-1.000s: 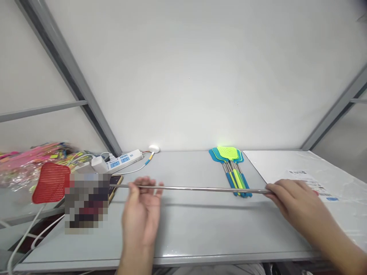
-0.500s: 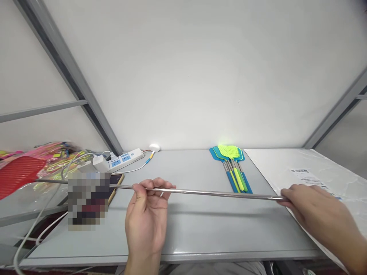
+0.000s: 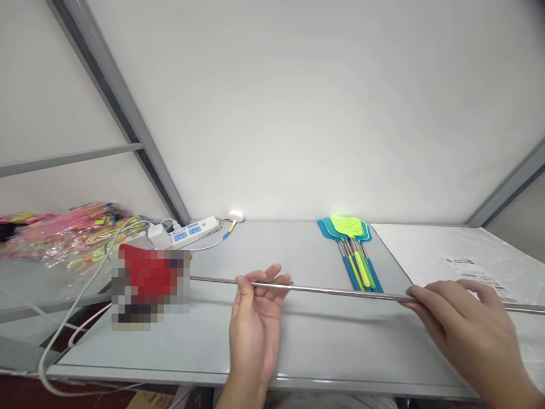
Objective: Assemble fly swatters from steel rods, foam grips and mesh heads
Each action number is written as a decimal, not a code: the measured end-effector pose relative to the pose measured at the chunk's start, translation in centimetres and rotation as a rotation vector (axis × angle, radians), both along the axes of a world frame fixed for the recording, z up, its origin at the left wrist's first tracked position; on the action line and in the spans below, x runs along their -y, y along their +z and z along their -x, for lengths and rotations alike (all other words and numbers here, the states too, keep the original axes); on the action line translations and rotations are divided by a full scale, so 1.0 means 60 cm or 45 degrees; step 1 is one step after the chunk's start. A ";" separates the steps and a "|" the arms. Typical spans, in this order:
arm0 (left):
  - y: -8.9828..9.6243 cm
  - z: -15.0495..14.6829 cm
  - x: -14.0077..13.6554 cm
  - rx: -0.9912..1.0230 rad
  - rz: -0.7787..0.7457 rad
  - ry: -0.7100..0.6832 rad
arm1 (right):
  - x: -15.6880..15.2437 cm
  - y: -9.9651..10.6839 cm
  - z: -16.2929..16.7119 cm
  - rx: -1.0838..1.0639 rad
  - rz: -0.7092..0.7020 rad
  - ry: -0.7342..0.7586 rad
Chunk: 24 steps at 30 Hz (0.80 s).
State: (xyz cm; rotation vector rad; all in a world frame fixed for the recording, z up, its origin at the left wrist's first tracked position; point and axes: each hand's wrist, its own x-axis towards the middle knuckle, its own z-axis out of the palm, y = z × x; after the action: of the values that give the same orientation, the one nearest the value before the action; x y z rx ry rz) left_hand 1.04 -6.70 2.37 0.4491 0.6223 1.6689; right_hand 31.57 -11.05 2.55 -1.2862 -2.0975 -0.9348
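Note:
A fly swatter with a thin metal rod (image 3: 340, 291) is held level above the table, spanning much of the view. Its red head is at the left, mostly covered by a pixelated patch. My left hand (image 3: 258, 321), palm up, pinches the rod between thumb and fingers. Further right, my right hand (image 3: 466, 324) grips the same rod from above. The rod reappears past that hand and runs out at the right edge. Behind it, several fly swatters with green and blue heads (image 3: 348, 226) lie stacked on the table, handles toward me.
A white power strip (image 3: 198, 231) with plugs and cables stands at the back left. Plastic-bagged colourful items (image 3: 72, 233) are heaped left of the table (image 3: 191, 346). On the right lies a white package (image 3: 426, 250) with a label. A small white device (image 3: 235, 216) sits by the wall.
The swatter has slid rightward, its red head coming from the far left toward my left hand. A length of rod now shows beyond my right hand. The view has turned slightly left.

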 end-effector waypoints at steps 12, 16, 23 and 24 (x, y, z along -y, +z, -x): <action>0.046 0.105 -0.007 0.054 -0.099 0.431 | 0.027 -0.013 -0.071 -0.149 0.003 -0.053; 0.031 0.112 -0.020 0.147 -0.020 0.457 | 0.024 -0.039 -0.078 -0.225 0.036 0.005; -0.006 0.115 -0.036 0.048 0.046 0.543 | 0.022 -0.062 -0.038 -0.289 0.134 -0.068; -0.007 0.116 -0.036 0.038 0.033 0.566 | 0.021 -0.061 -0.036 -0.280 0.105 -0.039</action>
State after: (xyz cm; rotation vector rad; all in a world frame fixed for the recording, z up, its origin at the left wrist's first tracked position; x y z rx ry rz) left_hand -5.92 -4.54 1.96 0.2778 0.7593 2.0803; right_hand 33.73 -12.32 -1.10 -1.3988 -1.9673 -0.6906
